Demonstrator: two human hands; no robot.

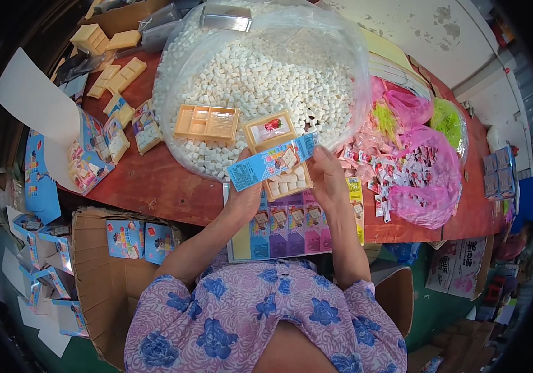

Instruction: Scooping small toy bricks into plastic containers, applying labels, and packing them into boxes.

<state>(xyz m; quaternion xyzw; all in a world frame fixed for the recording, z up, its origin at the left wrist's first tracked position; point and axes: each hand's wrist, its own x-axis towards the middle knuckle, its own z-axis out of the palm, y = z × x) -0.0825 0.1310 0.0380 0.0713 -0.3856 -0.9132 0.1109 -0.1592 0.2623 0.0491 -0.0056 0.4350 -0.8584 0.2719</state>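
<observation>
A cream plastic tray [249,129] is between my hands over the table's near side. One compartment holds a red and white packet [269,128], another small white marshmallow-like pieces [288,182]. A blue printed card strip [273,163] lies slantwise across the tray's middle. My left hand [243,202] is closed at the strip's left end, its fingers partly hidden beneath. At the other end my right hand [330,180] grips the strip and tray side. Just below are printed card strips [288,224] in blue, purple, pink and yellow.
A large clear bag [176,74] of white pieces has an unfilled cream tray [206,123] on it. Pink bags [431,180] with small packets lie to the right. Leftward are filled packs [147,127] and a blue display box [46,174]. A cardboard carton [101,273] stands below the table edge.
</observation>
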